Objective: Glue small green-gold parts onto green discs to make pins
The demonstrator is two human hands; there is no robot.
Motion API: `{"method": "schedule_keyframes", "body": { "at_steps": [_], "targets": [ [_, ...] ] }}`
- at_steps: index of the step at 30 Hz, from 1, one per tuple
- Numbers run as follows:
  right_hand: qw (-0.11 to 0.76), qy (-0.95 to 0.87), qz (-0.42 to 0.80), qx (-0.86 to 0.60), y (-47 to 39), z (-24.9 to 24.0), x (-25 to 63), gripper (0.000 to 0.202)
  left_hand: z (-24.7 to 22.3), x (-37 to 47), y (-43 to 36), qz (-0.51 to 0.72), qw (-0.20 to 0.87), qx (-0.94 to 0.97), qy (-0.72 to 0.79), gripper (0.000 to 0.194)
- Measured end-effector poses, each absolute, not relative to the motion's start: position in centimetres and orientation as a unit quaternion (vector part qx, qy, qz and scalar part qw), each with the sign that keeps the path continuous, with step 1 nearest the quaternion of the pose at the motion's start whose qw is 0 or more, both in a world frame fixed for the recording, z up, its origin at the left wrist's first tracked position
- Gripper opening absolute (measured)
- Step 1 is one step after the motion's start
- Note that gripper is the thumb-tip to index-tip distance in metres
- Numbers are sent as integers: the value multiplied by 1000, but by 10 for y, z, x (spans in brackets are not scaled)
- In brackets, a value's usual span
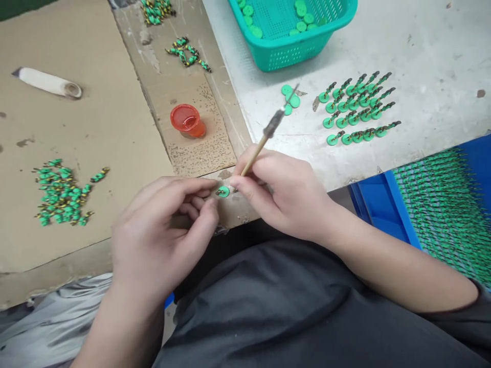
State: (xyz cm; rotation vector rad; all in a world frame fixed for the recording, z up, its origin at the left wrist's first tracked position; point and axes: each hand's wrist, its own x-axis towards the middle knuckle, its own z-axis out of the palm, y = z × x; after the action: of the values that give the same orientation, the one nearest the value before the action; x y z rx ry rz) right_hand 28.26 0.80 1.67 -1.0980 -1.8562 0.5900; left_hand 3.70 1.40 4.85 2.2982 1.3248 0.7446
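My right hand (286,191) is closed round a thin wooden stick (253,159). Its upper end has a dark lump and a fine metal point, angled up and away; its lower end meets the table by my fingertips. Just left of that lies a small green button-like disc (224,191) with a little dark-and-yellow piece on it. My left hand (164,225) is beside the disc, index finger and thumb apart on either side of the small piece, other fingers curled. I see nothing held in it.
Loose green-and-black figures (63,194) lie on cardboard at left. A red cup (187,121) stands ahead. Beyond are a teal basket (291,53) of discs, loose discs (294,101), and rows of discs with upright figures (358,110). A blue crate (406,209) sits low right.
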Motion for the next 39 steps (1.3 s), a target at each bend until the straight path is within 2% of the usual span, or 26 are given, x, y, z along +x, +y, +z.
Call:
{"method": "schedule_keyframes", "body": {
  "at_steps": [6,16,21,25,28,31,36,39],
  "targets": [
    [383,-773,268,-429,17,23,278,25,42,36,18,249,140,852,440,2],
    [350,-797,275,-408,13,28,272,22,46,37,17,232,150,849,450,16],
    [326,-805,280,-409,9,36,263,31,43,33,17,221,130,854,452,16],
    [355,-797,262,-412,10,30,263,22,41,33,18,228,129,854,450,14],
    [436,-745,247,-441,6,25,273,23,43,32,17,237,178,840,454,5],
    [495,-660,269,-496,-2,20,284,20,44,35,14,251,224,809,481,11],
    [504,-644,299,-492,-7,15,290,16,41,44,10,299,259,749,532,14],
    [502,-660,280,-484,-6,14,289,18,48,44,10,335,347,660,576,19]
  ]
}}
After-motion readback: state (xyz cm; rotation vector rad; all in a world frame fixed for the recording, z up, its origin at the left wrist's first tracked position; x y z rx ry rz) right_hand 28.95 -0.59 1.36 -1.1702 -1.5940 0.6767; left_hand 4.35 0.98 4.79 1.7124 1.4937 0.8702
